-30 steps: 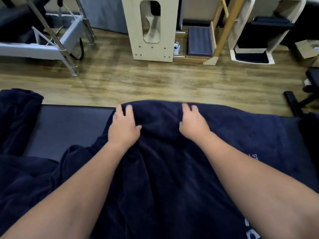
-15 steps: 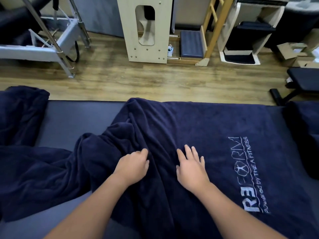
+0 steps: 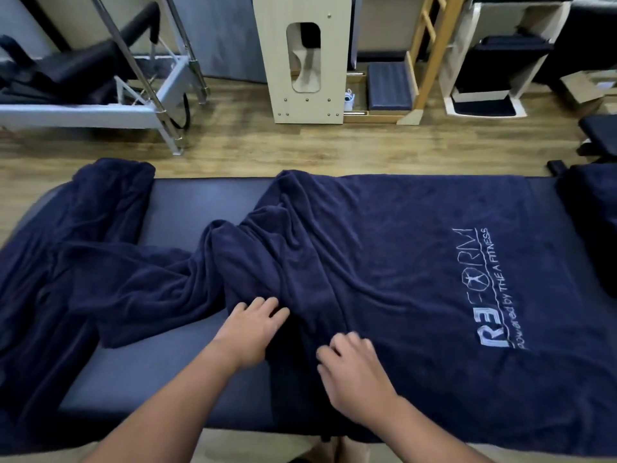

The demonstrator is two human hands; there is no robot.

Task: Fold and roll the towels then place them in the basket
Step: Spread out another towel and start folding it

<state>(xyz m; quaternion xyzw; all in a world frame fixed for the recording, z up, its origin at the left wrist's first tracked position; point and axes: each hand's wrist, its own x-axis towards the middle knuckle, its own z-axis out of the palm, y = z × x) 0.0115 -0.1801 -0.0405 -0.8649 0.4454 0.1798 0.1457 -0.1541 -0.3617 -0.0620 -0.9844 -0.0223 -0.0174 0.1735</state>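
Both hands have drawn back to the near edge of the towel (image 3: 384,262), spread across the bench (image 3: 200,205). The left hand (image 3: 250,325) lies flat on a fold; the right hand (image 3: 354,365) curls, blurred, grip unclear. The towel looks soft, limp and heavyish; take it by the corners. White lettering reads "REFORM, powered by THE A FITNESS".

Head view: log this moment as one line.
step: flattening towel | left hand: on bunched folds | right hand: on towel, near edge | bench: under towel | basket: not visible
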